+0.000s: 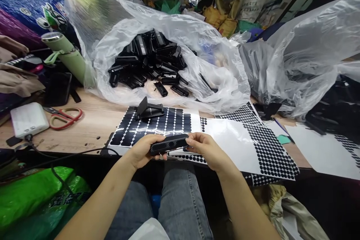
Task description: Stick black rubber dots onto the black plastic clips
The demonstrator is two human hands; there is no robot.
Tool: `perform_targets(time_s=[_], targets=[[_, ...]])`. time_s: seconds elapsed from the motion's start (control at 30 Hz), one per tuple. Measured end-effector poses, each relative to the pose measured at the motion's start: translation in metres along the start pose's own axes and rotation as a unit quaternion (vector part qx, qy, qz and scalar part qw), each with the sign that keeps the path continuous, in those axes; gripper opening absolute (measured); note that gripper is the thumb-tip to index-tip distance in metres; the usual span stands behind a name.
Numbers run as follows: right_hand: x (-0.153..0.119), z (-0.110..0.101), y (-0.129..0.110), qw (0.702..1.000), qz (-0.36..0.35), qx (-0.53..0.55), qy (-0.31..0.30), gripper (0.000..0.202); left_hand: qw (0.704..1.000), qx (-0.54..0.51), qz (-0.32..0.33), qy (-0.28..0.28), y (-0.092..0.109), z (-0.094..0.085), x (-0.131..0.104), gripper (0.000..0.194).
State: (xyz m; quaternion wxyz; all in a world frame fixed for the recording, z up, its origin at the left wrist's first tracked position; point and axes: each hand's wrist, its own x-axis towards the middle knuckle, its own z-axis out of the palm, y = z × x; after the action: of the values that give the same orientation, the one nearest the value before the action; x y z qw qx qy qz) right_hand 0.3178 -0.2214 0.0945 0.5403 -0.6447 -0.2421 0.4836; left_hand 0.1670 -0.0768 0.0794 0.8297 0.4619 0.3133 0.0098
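A long black plastic part (170, 143) with a ribbed or patterned face is held level over the table's front edge. My left hand (144, 150) is closed round its left end, fingers beneath. At its right end, my right hand (203, 148) pinches the tip between thumb and fingers. Just beyond lies a sheet of black oblong stickers (174, 120), with a black folding stand (149, 109) on it. To the right are white sheets with rows of round black stickers (267, 153).
An open clear plastic bag (107, 41) holds many black parts at the back. Red-handled scissors (66, 117), a white power bank (29, 120) with a cable, a dark phone (57, 89) and a green bottle (67, 58) stand left. Another plastic bag (303, 52) is right.
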Motion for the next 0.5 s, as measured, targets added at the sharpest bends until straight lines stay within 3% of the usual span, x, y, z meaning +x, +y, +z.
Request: perform_targets(time_s=[0.2, 0.33, 0.5], targets=[[-0.019, 0.012, -0.002, 0.987, -0.066, -0.101, 0.110, 0.022, 0.999, 0.000, -0.016, 0.036, -0.003, 0.021, -0.001, 0.022], [-0.026, 0.030, 0.000, 0.991, -0.084, -0.098, 0.045, 0.018, 0.998, -0.029, -0.027, 0.054, -0.009, 0.033, 0.002, 0.018], [-0.029, 0.035, 0.002, 0.989, -0.076, -0.122, 0.041, 0.018, 0.999, -0.025, -0.006, 0.031, -0.011, 0.038, 0.001, 0.016]])
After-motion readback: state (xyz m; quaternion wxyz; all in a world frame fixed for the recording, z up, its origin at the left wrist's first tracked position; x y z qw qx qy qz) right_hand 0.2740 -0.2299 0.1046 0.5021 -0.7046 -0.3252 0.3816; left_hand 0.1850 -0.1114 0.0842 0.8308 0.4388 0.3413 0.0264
